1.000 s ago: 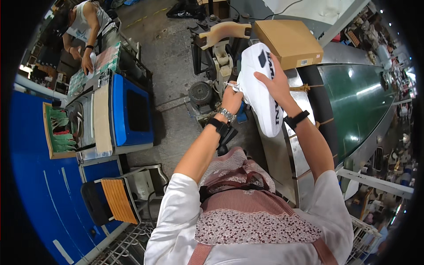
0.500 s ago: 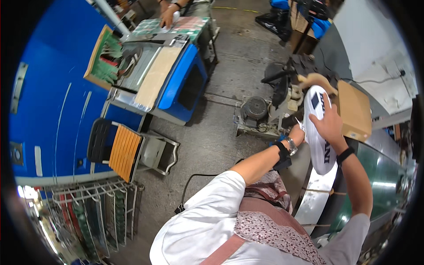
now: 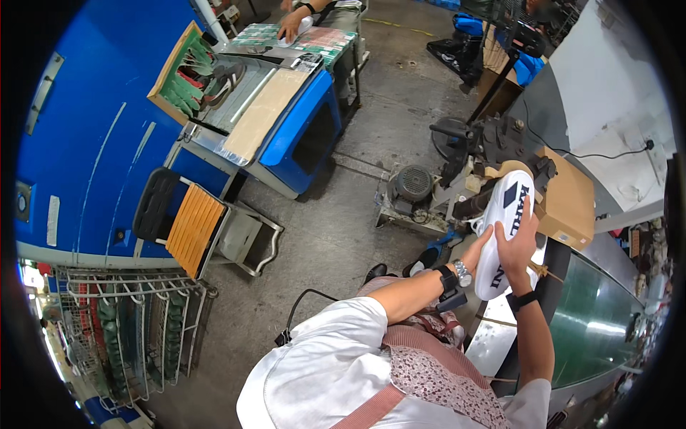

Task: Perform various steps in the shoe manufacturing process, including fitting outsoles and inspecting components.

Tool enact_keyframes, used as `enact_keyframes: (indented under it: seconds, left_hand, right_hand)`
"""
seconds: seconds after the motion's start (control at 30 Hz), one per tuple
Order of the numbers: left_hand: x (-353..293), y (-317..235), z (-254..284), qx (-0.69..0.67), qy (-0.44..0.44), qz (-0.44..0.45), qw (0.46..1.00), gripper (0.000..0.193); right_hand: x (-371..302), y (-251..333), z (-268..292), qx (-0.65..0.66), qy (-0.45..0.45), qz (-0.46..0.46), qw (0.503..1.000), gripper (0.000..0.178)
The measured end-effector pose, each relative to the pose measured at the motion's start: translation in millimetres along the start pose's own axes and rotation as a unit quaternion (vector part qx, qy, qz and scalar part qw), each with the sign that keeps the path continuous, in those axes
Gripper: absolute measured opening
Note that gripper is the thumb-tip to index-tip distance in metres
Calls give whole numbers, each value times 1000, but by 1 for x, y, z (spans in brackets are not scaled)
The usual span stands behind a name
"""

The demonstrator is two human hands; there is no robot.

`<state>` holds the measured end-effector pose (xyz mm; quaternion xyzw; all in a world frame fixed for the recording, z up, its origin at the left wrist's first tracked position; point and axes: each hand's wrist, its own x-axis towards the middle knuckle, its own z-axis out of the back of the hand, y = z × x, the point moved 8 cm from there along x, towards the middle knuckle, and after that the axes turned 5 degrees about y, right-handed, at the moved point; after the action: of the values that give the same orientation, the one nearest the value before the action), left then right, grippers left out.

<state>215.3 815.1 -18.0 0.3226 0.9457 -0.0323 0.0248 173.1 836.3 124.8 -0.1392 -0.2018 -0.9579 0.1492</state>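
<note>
Shifted from the laces [image 3: 476, 227] onto the shoe's near edge, the person's left hand [image 3: 471, 259] now holds the white shoe [image 3: 490, 270] together with the right hand [image 3: 522, 244], which wraps its middle, left of a cardboard box [image 3: 569, 201] and right of a grey motor [image 3: 414, 184].

Floor [image 3: 325, 232] open left of motor [image 3: 414, 184]; cardboard box [image 3: 569, 196] blocks right of shoe [image 3: 509, 209]

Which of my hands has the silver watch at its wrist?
Your left hand, nearer the laces of the white shoe. Its wrist carries the silver watch plus a black band; your right hand has only a black wristband.
</note>
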Motion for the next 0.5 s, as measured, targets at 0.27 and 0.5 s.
enact_keyframes:
  seconds: [0.27, 0.5]
  left_hand:
    - [16, -2, 55, 49, -40, -105, 992, 67]
    - [-6, -8, 25, 104, -54, -93, 989, 69]
  right_hand:
    - [-11, 10, 5, 9, -64, 19, 998, 91]
    - [-24, 7, 19, 41, -85, -31, 995, 92]
